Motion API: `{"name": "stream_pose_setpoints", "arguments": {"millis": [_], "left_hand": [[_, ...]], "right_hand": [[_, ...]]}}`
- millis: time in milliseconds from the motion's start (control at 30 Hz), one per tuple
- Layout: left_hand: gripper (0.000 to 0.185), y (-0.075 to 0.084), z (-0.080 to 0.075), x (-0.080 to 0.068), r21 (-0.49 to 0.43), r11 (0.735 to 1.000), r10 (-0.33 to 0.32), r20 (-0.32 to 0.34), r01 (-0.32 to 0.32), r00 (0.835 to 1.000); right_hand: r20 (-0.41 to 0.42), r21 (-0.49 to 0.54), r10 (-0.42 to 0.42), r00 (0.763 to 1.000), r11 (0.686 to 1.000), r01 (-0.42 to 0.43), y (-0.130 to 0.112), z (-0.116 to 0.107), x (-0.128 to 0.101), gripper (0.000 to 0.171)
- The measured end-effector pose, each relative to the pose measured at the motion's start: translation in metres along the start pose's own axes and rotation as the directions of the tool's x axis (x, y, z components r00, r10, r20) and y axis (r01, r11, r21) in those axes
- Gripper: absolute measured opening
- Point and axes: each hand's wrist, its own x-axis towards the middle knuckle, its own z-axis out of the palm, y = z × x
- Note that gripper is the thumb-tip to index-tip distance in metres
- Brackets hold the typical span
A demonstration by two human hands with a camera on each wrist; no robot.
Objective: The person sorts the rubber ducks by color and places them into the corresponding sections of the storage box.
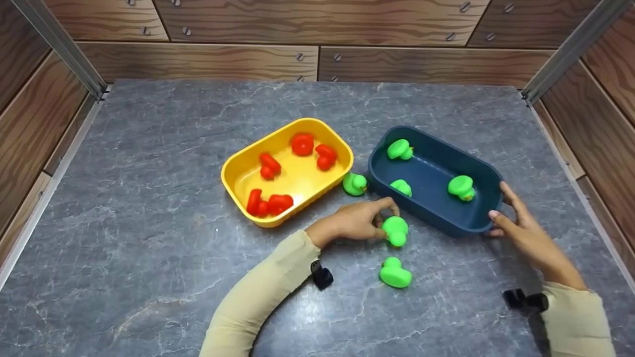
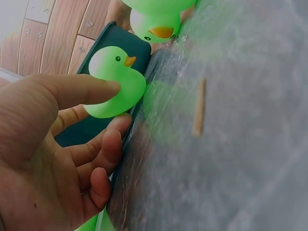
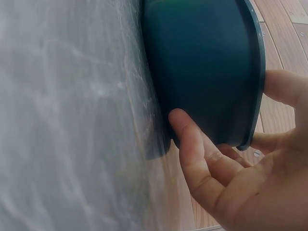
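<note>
On the grey marbled tabletop (image 1: 149, 208), two tubs sit side by side near the middle: a yellow tub (image 1: 233, 181) on the left and a dark blue tub (image 1: 436, 218) on the right. The left hand (image 1: 354, 220) reaches in from below and its grip pinches a green duck (image 1: 396, 231) between thumb and fingertips, just in front of the blue tub's near wall. In the left wrist view the same duck (image 2: 115, 84) shows its orange beak and dark eye, with the thumb lying across its side and the curled fingers (image 2: 108, 144) below it, the blue tub right behind.

The right hand (image 1: 521, 228) rests at the near right corner of the blue tub; its grip is loosely spread, the thumb set against the outer wall and the fingers reaching up along the rim. The right wrist view shows the thumb (image 3: 190, 139) pressed to the tub's dark wall (image 3: 202, 67) while the fingers wrap behind the rim.

A second green duck (image 1: 395, 272) lies on the tabletop nearer the person, apart from both hands. A third (image 1: 354, 184) stands in the gap between the two tubs. Three more green ducks (image 1: 461, 187) lie inside the blue tub. The yellow tub holds several red ducks (image 1: 270, 166). Wooden panels (image 1: 198, 62) wall the tabletop on three sides.
</note>
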Motion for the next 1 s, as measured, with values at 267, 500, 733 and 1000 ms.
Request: {"name": "stream_pose_setpoints", "arguments": {"millis": [267,500,733,1000], "left_hand": [[0.033,0.0009,-0.0003,0.0004,-0.007,1.000,-0.030,0.007,0.030,1.000],[0.027,0.0038,0.0031,0.0013,-0.017,0.997,-0.078,-0.022,0.078,0.997],[0.030,0.0046,0.0040,0.0021,-0.014,0.996,-0.092,-0.009,0.092,0.996],[0.060,0.0080,0.0055,0.0018,0.044,0.993,-0.107,0.042,0.105,0.993]], "right_hand": [[0.001,0.020,-0.017,1.000,1.000,0.017,0.0000,0.0007,0.0002,0.073],[-0.004,0.005,-0.003,1.000,1.000,0.003,-0.0007,-0.0001,-0.0005,0.073],[-0.008,0.000,0.000,1.000,1.000,0.000,-0.0001,-0.0003,0.0001,0.073],[-0.012,-0.013,0.001,1.000,1.000,-0.001,0.0007,0.0003,0.0011,0.073]]}}
